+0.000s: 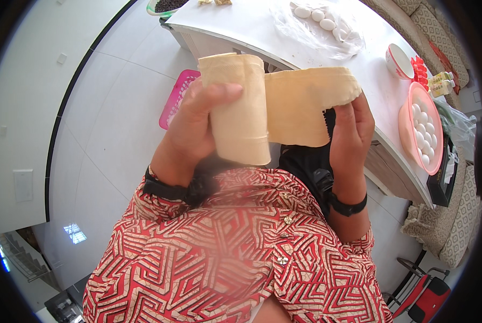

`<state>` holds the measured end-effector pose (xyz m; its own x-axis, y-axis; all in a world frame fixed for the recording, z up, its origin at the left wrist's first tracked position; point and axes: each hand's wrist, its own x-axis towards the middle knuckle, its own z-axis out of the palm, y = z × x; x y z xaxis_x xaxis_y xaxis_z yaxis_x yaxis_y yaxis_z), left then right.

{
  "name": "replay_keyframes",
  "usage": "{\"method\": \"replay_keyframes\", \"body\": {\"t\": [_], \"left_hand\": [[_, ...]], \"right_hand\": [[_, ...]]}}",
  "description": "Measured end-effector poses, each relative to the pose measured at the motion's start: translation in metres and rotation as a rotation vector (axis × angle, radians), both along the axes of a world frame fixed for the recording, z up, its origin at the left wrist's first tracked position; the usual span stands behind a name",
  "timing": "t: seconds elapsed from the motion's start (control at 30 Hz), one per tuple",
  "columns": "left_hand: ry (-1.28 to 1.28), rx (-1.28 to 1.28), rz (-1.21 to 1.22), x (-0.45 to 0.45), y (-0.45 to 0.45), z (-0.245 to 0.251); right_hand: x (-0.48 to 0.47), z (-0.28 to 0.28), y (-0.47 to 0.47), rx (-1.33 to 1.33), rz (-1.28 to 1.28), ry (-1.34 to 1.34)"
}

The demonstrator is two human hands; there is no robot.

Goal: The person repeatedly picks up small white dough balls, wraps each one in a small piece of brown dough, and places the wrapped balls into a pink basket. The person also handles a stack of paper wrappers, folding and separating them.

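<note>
A roll of tan tissue paper (239, 121) is held up before my chest. My left hand (202, 109) is closed around the roll's left side, its thumb across the front. From the roll a loose length of the paper (297, 105) stretches to the right. My right hand (350, 125) pinches its far end, which folds over the fingers with a ragged edge. Both wrists carry black bands.
A white table (241, 20) bears eggs in a plastic bag (328, 24), a pink basin of eggs (404, 117), a white bowl (398, 60), bottles (441, 82) and a black tray (441, 181). Beyond my left hand is a pink basket (170, 105). A red-black chair (424, 296) stands lower right.
</note>
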<state>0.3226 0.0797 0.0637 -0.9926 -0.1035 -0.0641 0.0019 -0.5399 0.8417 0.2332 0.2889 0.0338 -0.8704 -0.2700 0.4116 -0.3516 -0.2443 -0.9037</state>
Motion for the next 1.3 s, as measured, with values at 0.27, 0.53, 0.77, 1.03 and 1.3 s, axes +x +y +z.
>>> {"method": "replay_keyframes", "body": {"t": [0.27, 0.53, 0.77, 1.03, 1.3], "left_hand": [[0.034, -0.143, -0.006, -0.001, 0.013, -0.001], [0.077, -0.26, -0.085, 0.003, 0.009, 0.002], [0.024, -0.257, 0.054, 0.006, 0.006, 0.0], [0.059, -0.138, 0.123, 0.006, 0.002, -0.006], [0.158, -0.186, 0.011, 0.011, 0.002, 0.0]], "right_hand": [[0.012, 0.024, -0.019, 0.347, 0.115, 0.852], [0.03, 0.024, -0.03, 0.516, 0.052, 0.953], [0.035, 0.022, -0.033, 0.486, 0.068, 0.784], [0.02, 0.019, -0.017, 0.147, 0.283, 0.261], [0.011, 0.003, -0.016, 0.032, 0.605, -0.456]]}}
